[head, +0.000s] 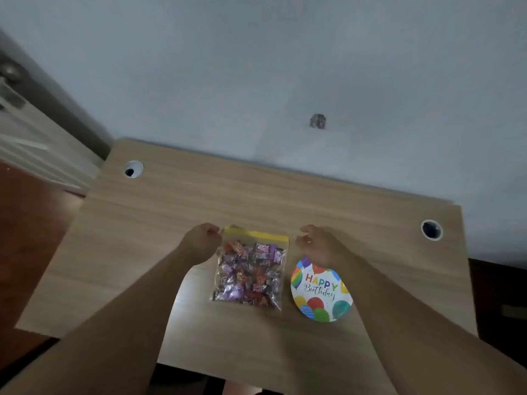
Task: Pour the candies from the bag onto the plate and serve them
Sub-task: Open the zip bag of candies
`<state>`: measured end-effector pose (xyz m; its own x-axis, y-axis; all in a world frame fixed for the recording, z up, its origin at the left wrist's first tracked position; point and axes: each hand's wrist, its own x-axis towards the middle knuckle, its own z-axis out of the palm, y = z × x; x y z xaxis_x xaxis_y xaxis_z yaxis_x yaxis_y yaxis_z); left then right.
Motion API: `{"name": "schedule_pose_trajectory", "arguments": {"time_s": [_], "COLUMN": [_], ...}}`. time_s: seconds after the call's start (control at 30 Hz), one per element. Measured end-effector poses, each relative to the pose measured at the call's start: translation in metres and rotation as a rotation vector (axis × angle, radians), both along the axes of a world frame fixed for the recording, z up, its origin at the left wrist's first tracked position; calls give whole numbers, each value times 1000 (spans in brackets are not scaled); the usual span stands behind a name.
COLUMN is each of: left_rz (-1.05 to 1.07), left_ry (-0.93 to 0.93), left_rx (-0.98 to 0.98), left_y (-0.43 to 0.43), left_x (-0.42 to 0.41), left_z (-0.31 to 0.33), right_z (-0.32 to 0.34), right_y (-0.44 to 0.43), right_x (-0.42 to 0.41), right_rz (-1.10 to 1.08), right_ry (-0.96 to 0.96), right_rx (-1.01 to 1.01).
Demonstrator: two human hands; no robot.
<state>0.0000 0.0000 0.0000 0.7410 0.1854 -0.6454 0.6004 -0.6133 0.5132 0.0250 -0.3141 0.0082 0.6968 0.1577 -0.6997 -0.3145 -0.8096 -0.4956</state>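
Note:
A clear zip bag (251, 269) with a yellow seal strip lies flat on the wooden desk (171, 218), full of purple and red wrapped candies. To its right lies a round paper plate (320, 290) printed with balloons and "Happy Birthday". My left hand (204, 239) is at the bag's top left corner, fingers curled at the yellow strip; whether it grips the strip is unclear. My right hand (316, 242) hovers just right of the bag's top right corner, above the plate's far edge, fingers loosely curled and holding nothing.
The desk has two round cable holes, one at the far left (133, 169) and one at the far right (431, 230). A pale wall runs behind the desk. Reddish floor and a white door frame lie to the left.

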Motion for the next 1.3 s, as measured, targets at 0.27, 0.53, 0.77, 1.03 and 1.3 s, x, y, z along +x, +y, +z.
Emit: {"name": "schedule_pose_trajectory", "arguments": {"time_s": [0.27,0.53,0.77,1.03,1.3], "left_rz": [268,526,340,68,178], "left_ry": [87,66,-181,-406,-599], "left_rx": [-150,-375,-427,-390,-225], "left_y": [-6,-16,-18,-31,-40], "left_x": [-19,-34,-65,-103,-127], "left_z": [-46,-53,-6,62,96], "right_z": [-50,-54,-9,67,102], "right_y": [28,33,14,21,42], "right_x": [-16,-15,-38,-79,-110], "right_rz": [-57,-237,-140,301,235], "right_ry": [33,26,31,-453,-487], "right_rx": [-22,118,48,175,218]}}
